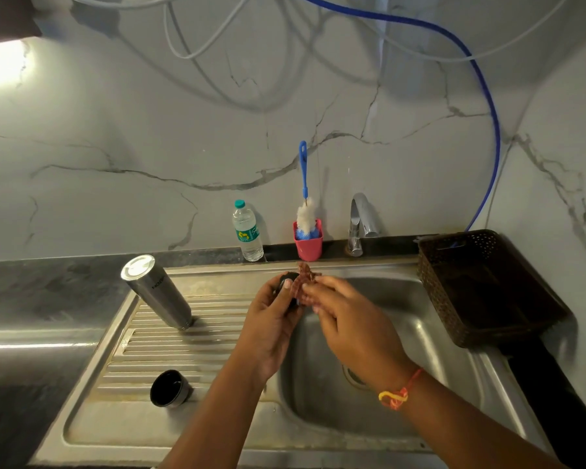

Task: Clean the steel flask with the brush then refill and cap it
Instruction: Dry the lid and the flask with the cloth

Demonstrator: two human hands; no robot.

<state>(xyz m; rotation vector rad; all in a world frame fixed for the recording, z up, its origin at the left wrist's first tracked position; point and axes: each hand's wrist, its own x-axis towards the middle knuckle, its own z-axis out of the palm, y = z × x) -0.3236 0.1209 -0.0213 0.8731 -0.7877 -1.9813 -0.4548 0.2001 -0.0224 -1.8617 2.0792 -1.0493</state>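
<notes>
The steel flask stands upside down on the ribbed drainboard, left of the basin. Its black cup-shaped cap stands on the drainboard nearer to me. Over the sink basin my left hand grips a small black stopper. My right hand pinches a reddish-brown scrub pad against the stopper. The bottle brush, blue-handled with white bristles, stands in a pink cup at the back of the sink.
A plastic water bottle stands beside the pink cup. The chrome tap sits behind the basin. A dark brown perforated basket rests on the sink's right edge. A blue hose hangs along the marble wall.
</notes>
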